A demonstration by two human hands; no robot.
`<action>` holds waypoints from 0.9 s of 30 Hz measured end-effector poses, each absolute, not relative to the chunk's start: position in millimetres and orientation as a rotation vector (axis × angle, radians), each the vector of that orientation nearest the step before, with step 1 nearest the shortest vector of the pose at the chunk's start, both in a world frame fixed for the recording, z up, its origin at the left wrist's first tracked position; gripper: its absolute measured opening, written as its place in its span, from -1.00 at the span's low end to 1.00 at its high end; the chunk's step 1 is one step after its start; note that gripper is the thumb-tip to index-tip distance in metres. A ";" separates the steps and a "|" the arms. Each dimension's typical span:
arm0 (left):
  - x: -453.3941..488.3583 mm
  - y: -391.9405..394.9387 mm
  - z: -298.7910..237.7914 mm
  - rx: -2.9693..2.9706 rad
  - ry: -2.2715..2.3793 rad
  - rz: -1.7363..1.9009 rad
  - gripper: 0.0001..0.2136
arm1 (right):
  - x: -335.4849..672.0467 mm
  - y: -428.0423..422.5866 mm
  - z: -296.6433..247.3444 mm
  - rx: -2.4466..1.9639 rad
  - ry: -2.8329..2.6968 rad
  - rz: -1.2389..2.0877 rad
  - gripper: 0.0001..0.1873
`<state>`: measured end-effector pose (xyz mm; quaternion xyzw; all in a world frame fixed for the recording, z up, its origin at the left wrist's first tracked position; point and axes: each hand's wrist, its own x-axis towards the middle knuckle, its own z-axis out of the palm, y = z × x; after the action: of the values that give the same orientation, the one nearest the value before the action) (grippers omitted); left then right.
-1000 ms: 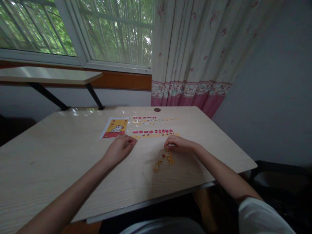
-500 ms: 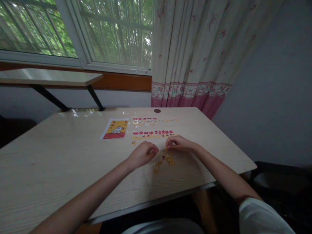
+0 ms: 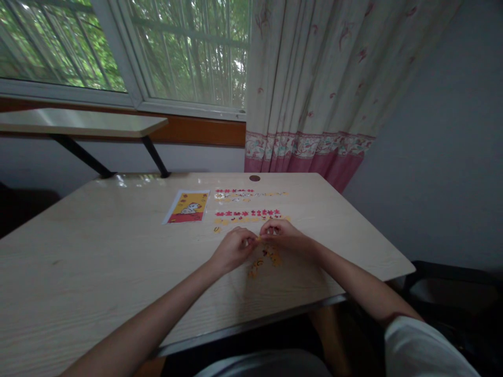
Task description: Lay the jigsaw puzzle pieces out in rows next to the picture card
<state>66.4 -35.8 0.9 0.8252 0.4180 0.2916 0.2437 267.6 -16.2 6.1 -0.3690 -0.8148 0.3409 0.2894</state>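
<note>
While both hands come together above the middle of the surface (image 3: 188, 298), a small yellow piece (image 3: 258, 239) is between their fingertips. The fingers of the left hand (image 3: 233, 248) are bent and narrow, and their tips reach this piece from the left side. The right hand (image 3: 285, 235) has its fingers also in a narrow pinch, and it holds the same piece from the right side. Which of the two hands carries more of it, I cannot tell, because the piece is too small.

Just below the right hand lies a loose group of yellow pieces (image 3: 274, 256), with a dark red one among them. Near to it, a little to the left, are some other yellow pieces (image 3: 254, 268), one marked with a dark curve. Beyond the hands, a row of red pieces (image 3: 247, 213) is laid out, and directly before it a row of yellow pieces (image 3: 236, 220). Farther back there is a shorter red row (image 3: 234, 190), beside mixed white and yellow pieces (image 3: 251, 196). To the left of these rows a picture sheet (image 3: 187, 208) lies flat, showing a white animal on yellow and red.
</note>
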 end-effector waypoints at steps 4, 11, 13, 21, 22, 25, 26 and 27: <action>64.4 -34.0 -0.6 1.976 1.188 0.827 -0.75 | 264.9 -18.2 6.4 -0.948 -2.181 0.674 -0.76; 62.7 -32.8 0.9 1.990 1.080 0.858 -0.72 | 269.5 -19.0 12.5 -0.841 -2.189 0.166 -0.82; 61.7 -32.6 -1.5 2.251 1.036 0.843 -0.76 | 273.3 -18.3 16.1 -0.854 -2.072 0.059 -0.84; 56.8 -34.9 -3.5 2.780 0.947 0.602 -0.77 | 279.7 -17.3 23.6 -0.860 -1.863 -0.092 -0.91; 55.1 -35.4 -1.3 2.776 0.958 0.585 -0.78 | 279.4 -17.9 23.6 -0.856 -1.858 -0.095 -0.91; 50.7 -36.7 4.0 2.760 0.969 0.548 -0.83 | 279.1 -20.2 23.2 -0.868 -1.837 -0.089 -0.90; 49.9 -37.0 4.8 2.758 0.966 0.542 -0.84 | 279.4 -20.8 23.1 -0.878 -1.828 -0.083 -0.90; 49.6 -37.3 5.1 2.760 0.961 0.537 -0.84 | 279.8 -20.9 23.1 -0.887 -1.820 -0.077 -0.89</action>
<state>49.6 -37.3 5.1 0.9254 0.3223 0.1801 0.0850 279.8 -20.9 23.1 -0.3715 -0.7622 -0.0324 0.5291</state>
